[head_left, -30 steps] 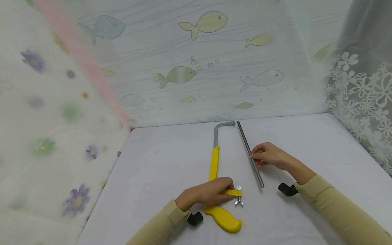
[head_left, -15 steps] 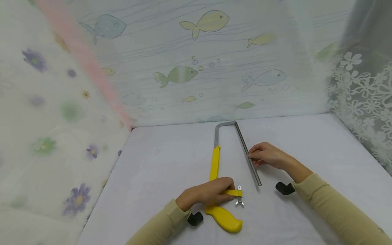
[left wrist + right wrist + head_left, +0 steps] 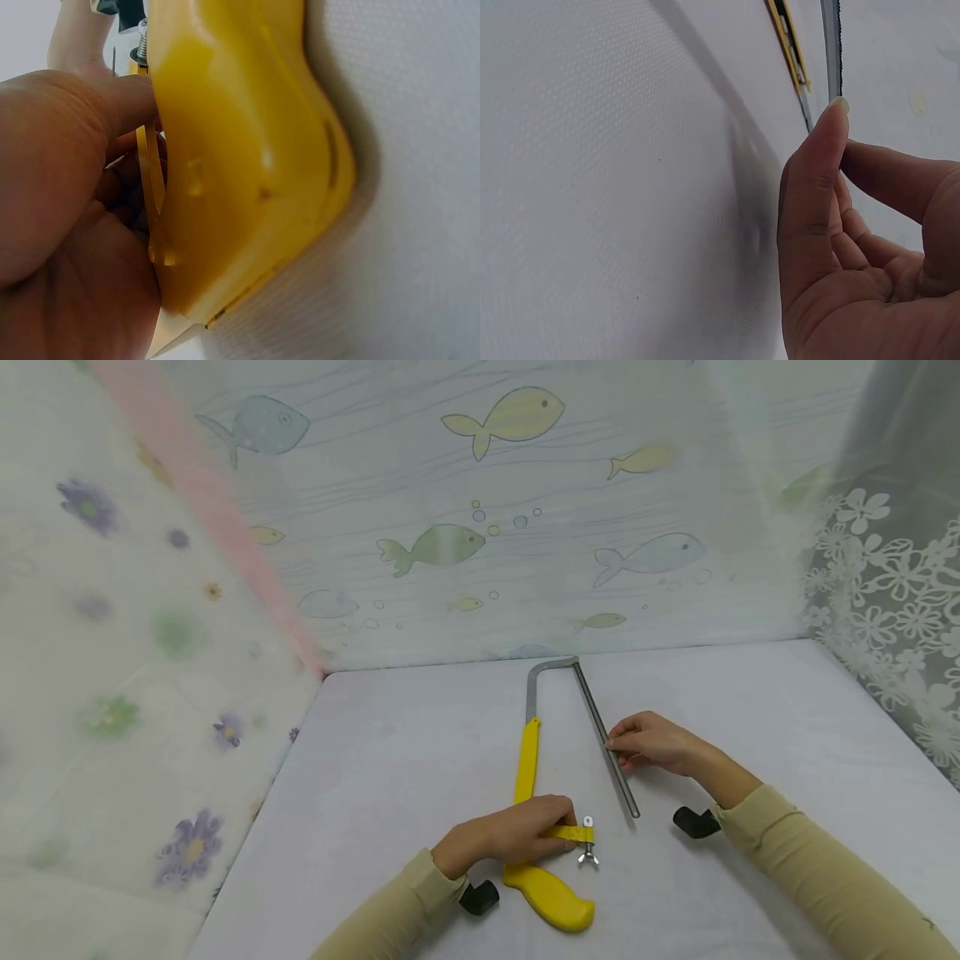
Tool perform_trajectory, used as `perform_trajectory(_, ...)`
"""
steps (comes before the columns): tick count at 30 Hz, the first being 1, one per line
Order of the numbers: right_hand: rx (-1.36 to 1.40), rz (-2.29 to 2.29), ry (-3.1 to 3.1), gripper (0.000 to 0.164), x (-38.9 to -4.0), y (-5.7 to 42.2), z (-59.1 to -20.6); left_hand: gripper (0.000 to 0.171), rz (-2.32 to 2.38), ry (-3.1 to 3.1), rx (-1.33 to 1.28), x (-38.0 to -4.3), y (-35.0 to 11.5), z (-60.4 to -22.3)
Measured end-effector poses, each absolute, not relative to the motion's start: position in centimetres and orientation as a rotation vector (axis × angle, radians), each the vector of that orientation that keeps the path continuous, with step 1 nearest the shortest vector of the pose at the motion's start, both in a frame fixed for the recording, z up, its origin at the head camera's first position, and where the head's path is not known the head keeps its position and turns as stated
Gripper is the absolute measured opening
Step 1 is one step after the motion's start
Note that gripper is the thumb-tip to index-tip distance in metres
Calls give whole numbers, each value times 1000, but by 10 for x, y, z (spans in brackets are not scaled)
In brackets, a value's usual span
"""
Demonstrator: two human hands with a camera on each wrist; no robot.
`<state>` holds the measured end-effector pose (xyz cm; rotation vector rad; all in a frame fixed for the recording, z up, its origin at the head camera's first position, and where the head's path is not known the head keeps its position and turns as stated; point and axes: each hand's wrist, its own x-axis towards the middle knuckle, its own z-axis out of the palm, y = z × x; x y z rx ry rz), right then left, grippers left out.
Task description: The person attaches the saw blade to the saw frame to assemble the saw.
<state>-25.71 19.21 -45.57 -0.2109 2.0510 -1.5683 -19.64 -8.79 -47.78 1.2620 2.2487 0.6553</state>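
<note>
A hacksaw frame (image 3: 527, 760) lies on the white cloth, its grey metal bow toward the back and its yellow handle (image 3: 553, 900) toward the front. My left hand (image 3: 513, 829) grips the frame's yellow lower arm just above the handle; a wing nut (image 3: 588, 857) sticks out past the fingers. In the left wrist view, the handle (image 3: 240, 165) fills the middle. My right hand (image 3: 651, 743) pinches a long hacksaw blade (image 3: 592, 702) between thumb and fingertips. The blade's far end overlaps the bow's tip; its near end points free. Teeth show along the blade (image 3: 832, 45) in the right wrist view.
The white-covered table (image 3: 390, 743) meets a fish-print curtain (image 3: 450, 485) at the back. Flower-print cloth (image 3: 150, 693) hangs on the left and a lace curtain (image 3: 892, 577) on the right. Black wrist pieces (image 3: 478, 898) sit by both sleeves.
My right hand has shifted slightly left with the blade, bringing the blade's far end from beside the bow's tip to over it. My left hand stays on the frame.
</note>
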Motion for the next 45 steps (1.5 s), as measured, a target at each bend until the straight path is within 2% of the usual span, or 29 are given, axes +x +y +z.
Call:
perform_trajectory(24, -69, -1503, 2061, 25, -258, 181, -460, 12, 647, 2266, 1251, -195, -88, -479)
perform_trajectory(45, -55, -1567, 1977, 24, -259, 169, -461, 11, 667, 2255, 1262, -199, -89, -477)
